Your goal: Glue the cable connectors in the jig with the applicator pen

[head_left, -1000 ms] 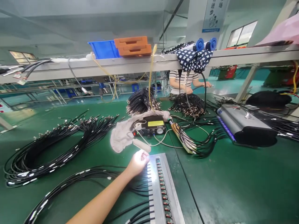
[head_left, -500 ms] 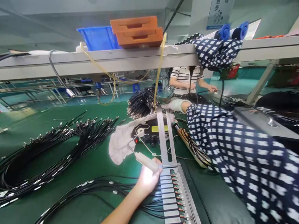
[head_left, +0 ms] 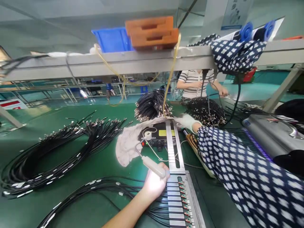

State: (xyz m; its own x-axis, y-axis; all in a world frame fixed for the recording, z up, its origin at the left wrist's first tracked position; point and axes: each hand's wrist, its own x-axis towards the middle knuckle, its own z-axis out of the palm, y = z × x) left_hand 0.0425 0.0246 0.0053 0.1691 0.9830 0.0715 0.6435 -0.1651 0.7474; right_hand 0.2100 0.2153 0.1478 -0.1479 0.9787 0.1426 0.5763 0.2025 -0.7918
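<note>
My left hand (head_left: 155, 182) is closed at the upper end of a metal fixture (head_left: 177, 196), with a white pen-like tool (head_left: 154, 166) lying across it. Black cables run under my left wrist into the fixture's row of slots. My gloved right hand (head_left: 188, 122) reaches to the far end of the slotted metal arm (head_left: 171, 145), beside a pale cloth (head_left: 125, 145); its fingers are blurred. Under the cloth and metal arm sits a black control box (head_left: 154, 139) with a yellow label.
Cable bundles (head_left: 87, 139) lie at the left, others (head_left: 152, 104) behind the box. A cable-filled tray (head_left: 199, 155) and a grey machine (head_left: 273, 133) stand at the right. Bins (head_left: 152, 34) rest on the overhead shelf (head_left: 152, 61). Across the bench is a person (head_left: 197, 84).
The view has shifted, so most things appear further right. My right hand has moved slightly down relative to the shelf, still at the metal arm's far end. My left hand keeps its place at the fixture.
</note>
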